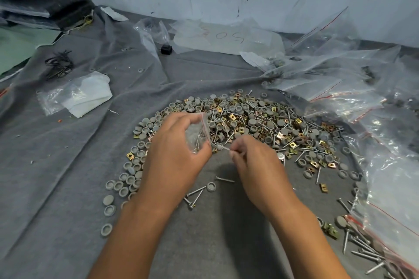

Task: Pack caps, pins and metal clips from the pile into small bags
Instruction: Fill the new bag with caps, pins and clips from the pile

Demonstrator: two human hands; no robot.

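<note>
Both forearms reach over the grey cloth (68, 165) toward the pile (249, 120) spread beyond the knuckles, where the left hand (174, 154) grips a small bag (196, 133) mouth-up so the right hand (254, 158), pinching a pin (223, 147), can feed it in.

Two bare forearms, left hand (174, 154) and right hand (258, 165) ungloved, ringless.
</note>
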